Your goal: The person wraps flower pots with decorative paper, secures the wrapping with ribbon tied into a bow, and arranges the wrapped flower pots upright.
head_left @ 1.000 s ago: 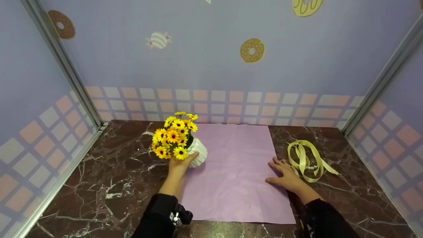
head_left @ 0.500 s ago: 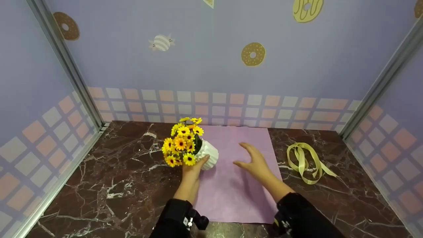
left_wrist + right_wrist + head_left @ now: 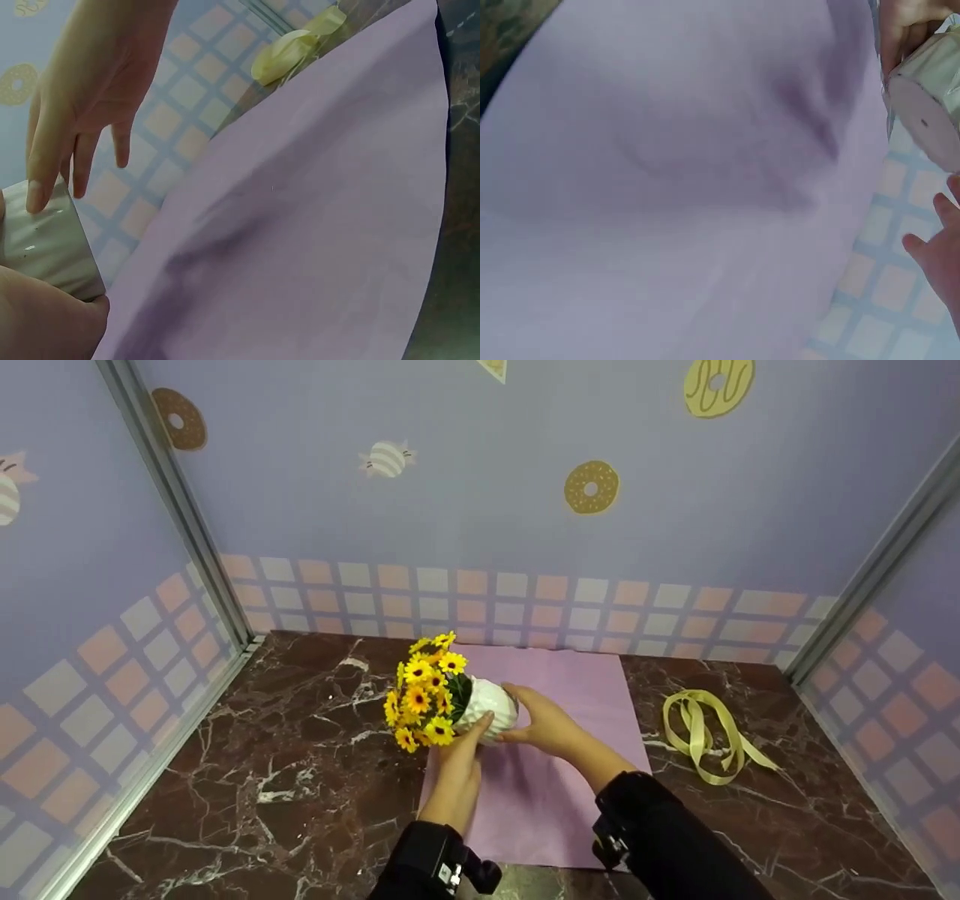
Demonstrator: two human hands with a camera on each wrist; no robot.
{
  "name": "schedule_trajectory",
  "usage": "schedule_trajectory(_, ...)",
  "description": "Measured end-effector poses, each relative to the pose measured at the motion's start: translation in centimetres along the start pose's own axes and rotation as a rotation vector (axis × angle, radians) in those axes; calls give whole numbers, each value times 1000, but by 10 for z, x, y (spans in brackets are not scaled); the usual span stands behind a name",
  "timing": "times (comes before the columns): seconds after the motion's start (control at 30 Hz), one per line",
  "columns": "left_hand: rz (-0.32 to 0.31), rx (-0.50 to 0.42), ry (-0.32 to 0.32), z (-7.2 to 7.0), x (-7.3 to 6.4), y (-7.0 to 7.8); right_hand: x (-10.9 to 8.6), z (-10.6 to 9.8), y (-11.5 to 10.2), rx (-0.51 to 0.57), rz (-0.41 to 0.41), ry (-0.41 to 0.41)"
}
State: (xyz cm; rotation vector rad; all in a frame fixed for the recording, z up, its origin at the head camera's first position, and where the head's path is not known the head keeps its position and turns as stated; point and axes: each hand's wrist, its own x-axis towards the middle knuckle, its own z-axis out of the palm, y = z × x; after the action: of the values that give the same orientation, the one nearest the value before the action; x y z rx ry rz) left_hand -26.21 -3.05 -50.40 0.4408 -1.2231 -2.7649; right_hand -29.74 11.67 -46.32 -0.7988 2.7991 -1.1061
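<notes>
A white ribbed flowerpot [image 3: 491, 701] with yellow artificial daisies [image 3: 420, 697] is held tilted above a sheet of purple wrapping paper [image 3: 540, 817], its blooms toward the left. My left hand [image 3: 457, 769] grips the pot's side, thumb across the near face. From the right, my right hand [image 3: 547, 724] touches the pot near its base, thumb and fingers extended. Viewed from the left wrist, a right-hand fingertip [image 3: 36, 196] lies on the pot [image 3: 52, 247]. In the right wrist view the pot's flat bottom [image 3: 922, 120] shows, with right-hand fingers spread beside it.
A loosely coiled yellow ribbon [image 3: 705, 735] lies on the dark marbled tabletop [image 3: 300, 810], right of the paper. Patterned walls stand behind and on both sides. Black wrist camera mounts [image 3: 480, 874] sit on both forearms.
The left hand has carried the potted flowers to the right over the paper. The right hand has left the paper's right edge and come across to the pot's base.
</notes>
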Motion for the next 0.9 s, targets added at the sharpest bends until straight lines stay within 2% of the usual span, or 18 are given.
schedule_trajectory(0.17, -22, -65, 92, 4, 4, -4, 10, 3, -2, -19, -19, -15)
schedule_trajectory(0.27, 6, -90, 78, 3, 5, -4, 14, 5, -4, 12, 4, -8)
schedule_trajectory(0.37, 39, -69, 46, 2, 5, -3, 16, 8, -6, 44, 25, 16)
schedule_trajectory(0.47, 78, -48, 16, 1, 4, -3, 16, 12, -6, 38, 17, 80)
schedule_trajectory(0.6, 131, -35, 14, 1, 5, -4, 17, 18, -6, 31, -8, 188)
schedule_trajectory(0.73, 164, -78, 31, 5, 5, -6, 17, 25, -7, 20, -25, 275)
schedule_trajectory(0.9, 179, -125, 45, 9, 4, -9, 20, 34, -8, -49, -58, 340)
